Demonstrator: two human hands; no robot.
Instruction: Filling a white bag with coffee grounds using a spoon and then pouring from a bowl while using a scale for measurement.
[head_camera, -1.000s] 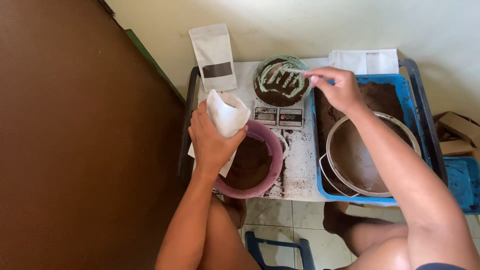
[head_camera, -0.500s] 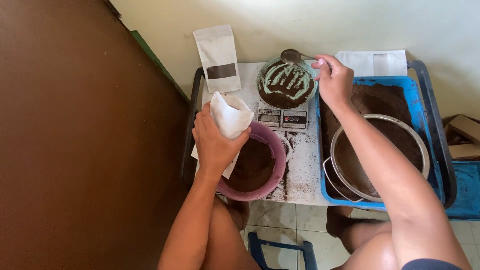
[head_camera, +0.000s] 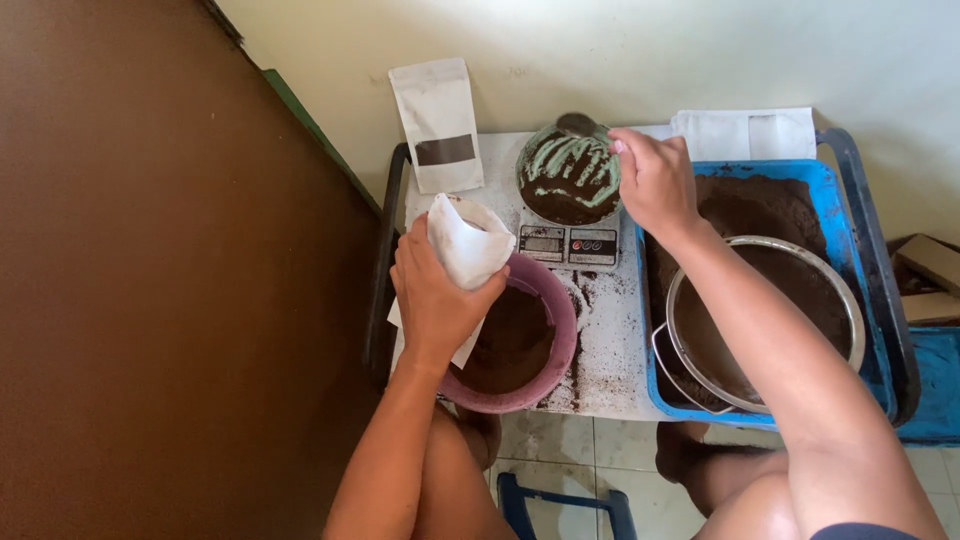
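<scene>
Left hand (head_camera: 432, 290) was closed around the lower part of a small white paper pouch (head_camera: 468, 238), mouth open and tilted up, held above the near-left rim of a round purple plastic bowl (head_camera: 560, 335) of dark brown powder on the white counter (head_camera: 615, 350). Behind it a second white flat-bottomed pouch with a dark band (head_camera: 440, 125) stood upright against the wall. A grey digital kitchen scale (head_camera: 568, 245) sat just right of the held pouch and carried a pale green dish (head_camera: 568, 175) streaked with brown powder. Right hand (head_camera: 655, 180) was at the dish's right rim, fingers pinched on a spoon (head_camera: 578, 124) over the dish's far edge. Farther right, a blue plastic tray (head_camera: 815, 180) of brown powder held a round metal sieve (head_camera: 765, 320).
</scene>
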